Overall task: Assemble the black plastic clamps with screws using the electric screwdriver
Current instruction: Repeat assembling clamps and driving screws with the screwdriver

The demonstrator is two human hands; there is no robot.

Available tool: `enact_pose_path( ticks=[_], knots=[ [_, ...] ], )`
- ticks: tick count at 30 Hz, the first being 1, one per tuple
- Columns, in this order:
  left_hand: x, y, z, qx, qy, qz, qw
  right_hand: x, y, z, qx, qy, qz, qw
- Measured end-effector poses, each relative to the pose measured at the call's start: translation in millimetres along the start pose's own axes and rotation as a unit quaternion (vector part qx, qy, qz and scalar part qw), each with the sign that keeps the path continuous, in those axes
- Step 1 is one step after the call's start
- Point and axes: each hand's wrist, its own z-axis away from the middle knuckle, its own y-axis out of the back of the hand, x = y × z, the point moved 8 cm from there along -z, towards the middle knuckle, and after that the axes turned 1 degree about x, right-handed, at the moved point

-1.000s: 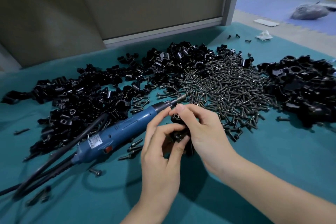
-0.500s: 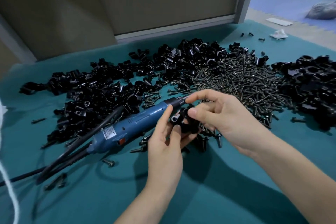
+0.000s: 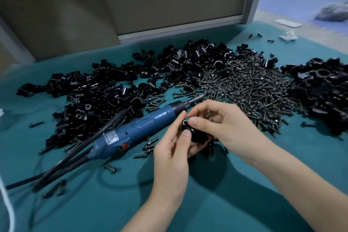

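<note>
A small black plastic clamp (image 3: 194, 134) sits between both hands above the teal table (image 3: 216, 203). My left hand (image 3: 175, 149) grips it from below, thumb on its top. My right hand (image 3: 220, 124) pinches its upper end with thumb and forefinger; whether a screw is in it is hidden. The blue electric screwdriver (image 3: 137, 128) lies on the table just left of my hands, bit pointing up and right toward the screws. A wide heap of dark screws (image 3: 250, 88) spreads behind my right hand.
Loose black clamp parts (image 3: 98, 100) are piled at left and back centre. A heap of larger black pieces (image 3: 323, 92) lies at far right. The screwdriver's black cables (image 3: 62, 167) run off to the lower left. Stray screws (image 3: 146, 149) dot the table. A grey partition (image 3: 150, 0) stands behind.
My right hand drew back from the screwdriver tip and came down onto the clamp's top end. The view shifted slightly left; the screwdriver has not moved on the table.
</note>
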Motion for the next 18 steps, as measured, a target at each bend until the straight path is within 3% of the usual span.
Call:
enact_pose_path(
  ticks=[9,11,13,18],
  knots=[
    [2,-4,-1,-0.005,-0.005,0.003,1.000,0,6,-5,-0.007,-0.007,-0.012,1.000],
    [0,-4,0,-0.006,0.007,0.001,1.000,-1,38,-14,0.072,0.021,0.103,0.992],
    [-2,-5,2,-0.013,0.019,-0.004,1.000,0,70,-21,0.138,0.036,0.275,0.951],
    [-1,-5,3,-0.015,0.030,-0.013,0.999,30,60,-35,0.048,0.021,0.493,0.868]
  ],
)
